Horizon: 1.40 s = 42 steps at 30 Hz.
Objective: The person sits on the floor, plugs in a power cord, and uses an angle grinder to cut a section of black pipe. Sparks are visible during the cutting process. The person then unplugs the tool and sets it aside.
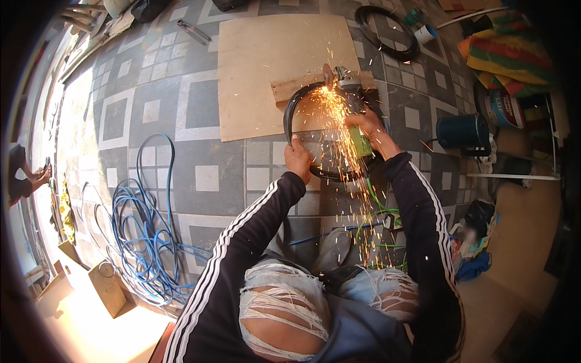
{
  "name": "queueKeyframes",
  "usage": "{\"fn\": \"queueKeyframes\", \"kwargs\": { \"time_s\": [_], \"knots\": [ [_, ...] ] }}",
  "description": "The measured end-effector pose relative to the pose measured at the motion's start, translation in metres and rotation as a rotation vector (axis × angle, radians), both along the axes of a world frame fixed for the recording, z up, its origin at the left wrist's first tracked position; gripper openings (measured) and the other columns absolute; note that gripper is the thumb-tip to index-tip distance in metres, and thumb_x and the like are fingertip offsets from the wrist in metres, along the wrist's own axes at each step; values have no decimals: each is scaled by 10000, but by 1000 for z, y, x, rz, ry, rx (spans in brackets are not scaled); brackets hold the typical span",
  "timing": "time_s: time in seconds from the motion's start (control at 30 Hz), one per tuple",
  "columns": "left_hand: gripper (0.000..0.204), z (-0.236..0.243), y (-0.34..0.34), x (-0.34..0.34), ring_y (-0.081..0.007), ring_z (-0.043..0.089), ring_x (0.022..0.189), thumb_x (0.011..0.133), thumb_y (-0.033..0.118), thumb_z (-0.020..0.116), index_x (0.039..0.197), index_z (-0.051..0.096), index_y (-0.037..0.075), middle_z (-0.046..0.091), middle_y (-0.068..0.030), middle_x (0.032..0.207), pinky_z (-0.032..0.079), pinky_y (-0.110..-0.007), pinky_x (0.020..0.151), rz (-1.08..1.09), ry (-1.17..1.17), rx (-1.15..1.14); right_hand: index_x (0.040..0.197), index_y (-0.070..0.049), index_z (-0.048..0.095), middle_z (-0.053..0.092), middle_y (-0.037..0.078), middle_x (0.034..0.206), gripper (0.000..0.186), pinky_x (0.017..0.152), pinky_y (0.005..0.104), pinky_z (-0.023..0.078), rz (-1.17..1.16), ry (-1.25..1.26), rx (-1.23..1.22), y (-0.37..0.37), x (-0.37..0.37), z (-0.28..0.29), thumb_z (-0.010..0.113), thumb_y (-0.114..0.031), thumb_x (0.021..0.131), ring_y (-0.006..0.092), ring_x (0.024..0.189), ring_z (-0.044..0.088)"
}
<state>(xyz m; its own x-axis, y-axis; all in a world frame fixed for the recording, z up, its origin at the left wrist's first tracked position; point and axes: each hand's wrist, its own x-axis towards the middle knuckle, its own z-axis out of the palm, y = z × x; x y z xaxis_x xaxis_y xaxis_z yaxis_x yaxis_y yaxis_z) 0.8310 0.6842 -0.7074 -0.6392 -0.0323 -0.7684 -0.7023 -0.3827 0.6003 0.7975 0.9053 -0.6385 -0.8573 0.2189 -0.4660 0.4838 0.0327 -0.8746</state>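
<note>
My right hand is closed around the body of a green angle grinder. Its disc stands at the far end, and bright orange sparks spray from there back toward my legs. In my left hand is the near left side of a bundled black coil, probably metal wire. The coil curves up to the disc, where glare hides the exact contact. Beneath that spot lies a wooden plank on a flat tan board. A green cord runs back from the grinder.
Loose blue hose or cable lies tangled on the tiled floor at left. Another black coil sits far right, near a dark green cylindrical object and a paint bucket. Pliers-like tool lies far left. Someone's foot shows at the left edge.
</note>
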Motion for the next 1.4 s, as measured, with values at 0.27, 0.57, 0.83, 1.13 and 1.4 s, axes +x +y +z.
{"fn": "queueKeyframes", "kwargs": {
  "time_s": [0.27, 0.57, 0.83, 1.13, 1.4],
  "knots": [
    [494, -14, 0, 3, -179, 474, 492, 1091, 512, 476, 961, 479, 36, 487, -55, 692, 417, -362, 430, -3, 114, -8, 1195, -48, 597, 642, 81, 931, 538, 599, 378, 535, -13, -71, -77, -1, 9, 4, 803, -79, 699, 182, 743, 633],
    [489, -14, 0, 1, -178, 469, 493, 1094, 512, 469, 948, 472, 46, 484, -55, 691, 424, -353, 439, -22, 113, -64, 1128, -50, 626, 647, 60, 903, 417, 648, 333, 525, 30, -39, -82, -5, -1, 13, 782, -122, 747, 163, 746, 640],
    [470, -4, 0, 3, -171, 476, 541, 1094, 510, 469, 973, 465, 55, 468, -45, 707, 419, -354, 455, -10, 62, -14, 1110, -44, 638, 651, 56, 904, 401, 662, 346, 523, 35, -141, 37, -1, -12, 14, 786, -124, 745, 163, 749, 637],
    [479, -12, -1, 3, -179, 484, 529, 1094, 506, 482, 973, 475, 43, 489, -51, 713, 429, -345, 456, -39, 87, -71, 1058, -69, 626, 634, 51, 833, 349, 582, 330, 518, 23, -64, 17, -1, 6, 8, 778, -121, 747, 155, 643, 613],
    [464, -14, 0, 1, -176, 483, 513, 1097, 498, 482, 965, 467, 53, 483, -48, 698, 421, -351, 444, -23, 80, -54, 1122, -66, 624, 637, 49, 900, 437, 681, 341, 525, 36, -112, 43, 0, 9, 5, 780, -129, 720, 172, 741, 616]
  ]
}}
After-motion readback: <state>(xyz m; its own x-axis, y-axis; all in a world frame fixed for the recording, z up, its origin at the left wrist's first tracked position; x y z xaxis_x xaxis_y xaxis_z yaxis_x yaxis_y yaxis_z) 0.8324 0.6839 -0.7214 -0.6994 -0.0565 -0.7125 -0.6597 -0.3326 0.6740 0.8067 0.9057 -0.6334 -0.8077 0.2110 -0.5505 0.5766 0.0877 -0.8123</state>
